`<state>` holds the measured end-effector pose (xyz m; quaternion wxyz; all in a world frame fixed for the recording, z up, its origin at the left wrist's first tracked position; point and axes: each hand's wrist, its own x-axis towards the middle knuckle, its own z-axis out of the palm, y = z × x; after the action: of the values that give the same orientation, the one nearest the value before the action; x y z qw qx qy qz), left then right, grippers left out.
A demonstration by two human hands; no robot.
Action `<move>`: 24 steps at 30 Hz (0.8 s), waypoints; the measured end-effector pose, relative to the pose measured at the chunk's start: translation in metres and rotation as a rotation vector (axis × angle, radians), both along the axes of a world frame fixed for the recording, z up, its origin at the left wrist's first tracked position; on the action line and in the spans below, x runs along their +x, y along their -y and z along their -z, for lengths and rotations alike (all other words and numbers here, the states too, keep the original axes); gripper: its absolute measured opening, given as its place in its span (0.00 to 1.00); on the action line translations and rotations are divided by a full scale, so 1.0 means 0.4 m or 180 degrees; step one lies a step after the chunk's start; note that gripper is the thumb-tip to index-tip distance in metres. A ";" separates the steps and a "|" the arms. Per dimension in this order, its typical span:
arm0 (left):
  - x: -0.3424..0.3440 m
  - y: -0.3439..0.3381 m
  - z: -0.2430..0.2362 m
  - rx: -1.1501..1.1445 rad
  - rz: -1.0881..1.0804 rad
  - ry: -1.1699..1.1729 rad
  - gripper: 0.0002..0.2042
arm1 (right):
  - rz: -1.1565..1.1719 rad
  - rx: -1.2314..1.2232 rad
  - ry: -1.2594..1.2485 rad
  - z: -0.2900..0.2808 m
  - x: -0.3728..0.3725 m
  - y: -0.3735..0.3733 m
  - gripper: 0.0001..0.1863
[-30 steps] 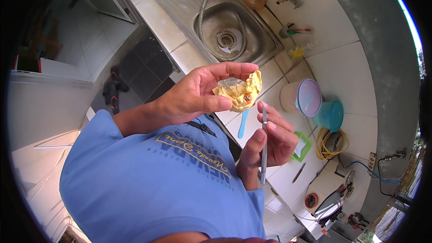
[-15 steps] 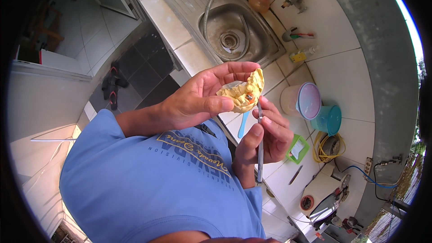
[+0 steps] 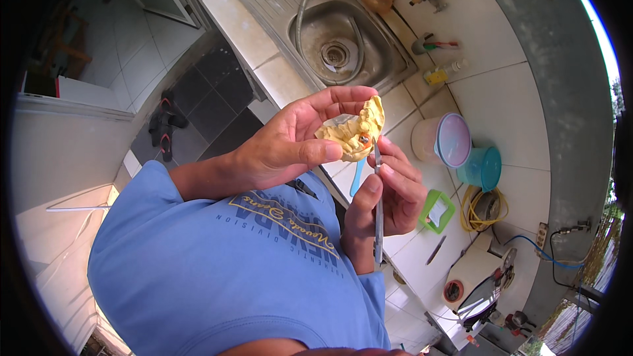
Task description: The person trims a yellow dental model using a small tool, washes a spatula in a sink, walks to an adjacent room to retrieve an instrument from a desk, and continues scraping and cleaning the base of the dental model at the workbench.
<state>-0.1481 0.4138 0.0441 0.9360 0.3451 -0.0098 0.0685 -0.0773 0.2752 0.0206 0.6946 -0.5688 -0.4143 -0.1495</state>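
Between the thumb and fingers of my left hand (image 3: 287, 135) is a yellow plaster dental cast (image 3: 346, 140), curved like a horseshoe with a row of teeth. A small shiny metal piece set in an orange patch sits on its side. My right hand (image 3: 395, 191) grips a slim metal carving knife (image 3: 378, 214) like a pen. The knife's narrow tip meets or nearly meets the cast beside the orange patch; I cannot tell whether they touch. Part of the cast is hidden by my left fingers. Below my hands, a light blue tool (image 3: 358, 177) lies on the tiled counter (image 3: 402, 115).
A steel sink (image 3: 310, 26) with a grey hose is set in the counter. To the right stand a lidded tub (image 3: 432, 138), a teal container (image 3: 486, 170), a green tray (image 3: 428, 222), a yellow cable coil (image 3: 469, 207), another thin tool (image 3: 436, 249) and a cream machine (image 3: 473, 273).
Cast and knife have shifted slightly, the knife's tip rising a little along the cast's side. Both hands keep their grip. The surroundings have shifted slightly with the view.
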 end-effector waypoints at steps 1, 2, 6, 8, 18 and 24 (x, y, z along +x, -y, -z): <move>-0.001 0.001 0.001 0.0000 0.0004 0.0000 0.44 | 0.0004 0.0000 0.0000 0.001 0.000 0.001 0.09; -0.003 0.002 0.003 0.0012 -0.0025 -0.0022 0.44 | 0.0014 -0.0010 0.0010 0.003 -0.001 0.001 0.09; 0.001 0.013 0.021 0.0133 -0.0255 0.0049 0.44 | -0.0020 -0.0020 -0.0063 0.005 -0.004 0.008 0.09; -0.004 0.015 0.032 0.0163 -0.0265 0.0041 0.44 | -0.0038 -0.0023 -0.0242 -0.010 -0.019 0.012 0.10; 0.008 0.032 0.077 0.1203 -0.1287 0.0625 0.39 | -0.0134 0.0040 -0.0239 -0.018 -0.033 0.014 0.10; 0.016 0.032 0.092 0.1791 -0.1550 0.0954 0.38 | -0.0081 0.0014 -0.0136 -0.015 -0.027 0.021 0.10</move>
<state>-0.1416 0.4008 0.0072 0.7496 0.5664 -0.0825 0.3324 -0.0881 0.2668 0.0267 0.7065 -0.5649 -0.4062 -0.1295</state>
